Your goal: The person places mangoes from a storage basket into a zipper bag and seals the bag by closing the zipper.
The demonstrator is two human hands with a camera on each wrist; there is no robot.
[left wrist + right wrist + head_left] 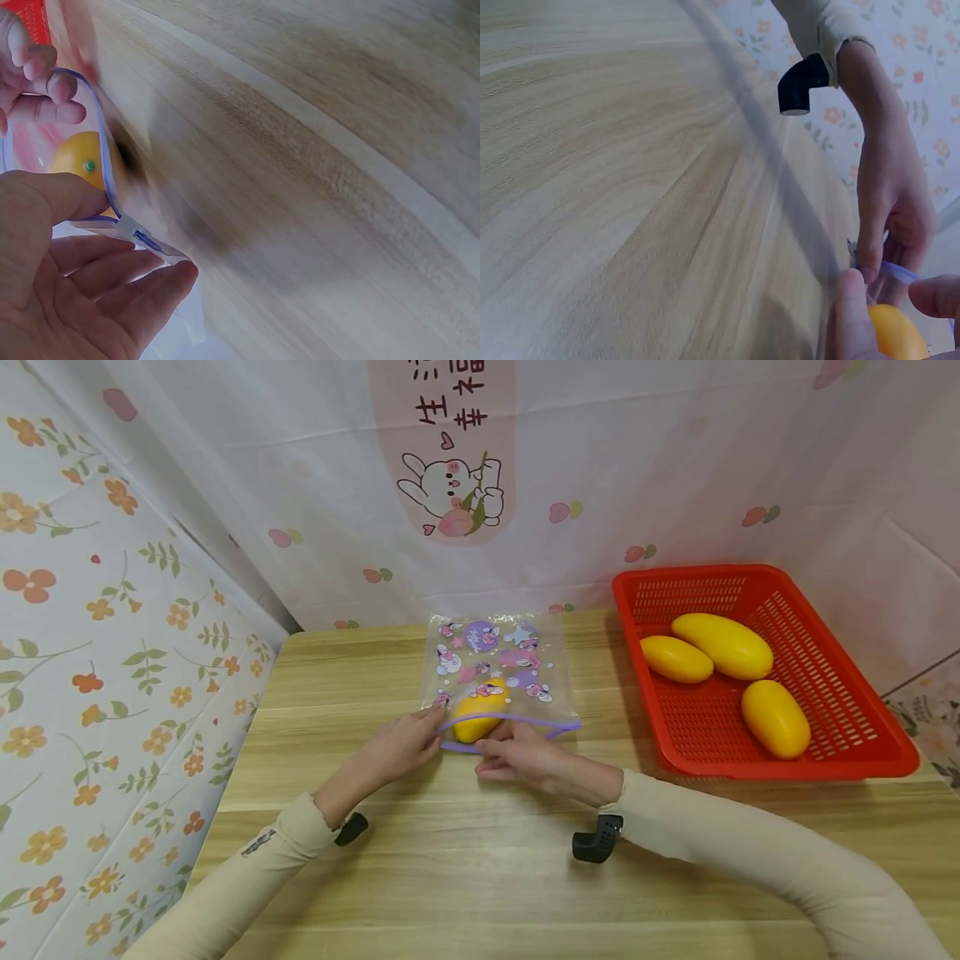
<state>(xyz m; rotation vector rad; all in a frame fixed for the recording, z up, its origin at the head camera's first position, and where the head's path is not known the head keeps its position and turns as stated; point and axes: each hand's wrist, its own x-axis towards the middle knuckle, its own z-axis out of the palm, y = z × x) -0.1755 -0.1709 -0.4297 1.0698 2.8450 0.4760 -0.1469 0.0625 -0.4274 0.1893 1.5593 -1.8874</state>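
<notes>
A clear zip bag (498, 647) with purple edges and cartoon prints lies flat on the table, its mouth towards me. Inside, just behind the mouth, sits a yellow mango (480, 710); its green stem end (89, 166) shows in the left wrist view. My left hand (405, 745) pinches the bag's left corner by the white zip slider (129, 226), thumb on one side and fingers on the other. At the parted mouth, my right hand (528, 758) is close to the mango, its thumb and fingers apart in the right wrist view.
A red plastic basket (660, 727) stands at the right with 3 more yellow mangoes (723, 646) in it. The wooden table (450, 860) meets a printed cloth (300, 468) at the back and a flowered one (97, 693) at the left.
</notes>
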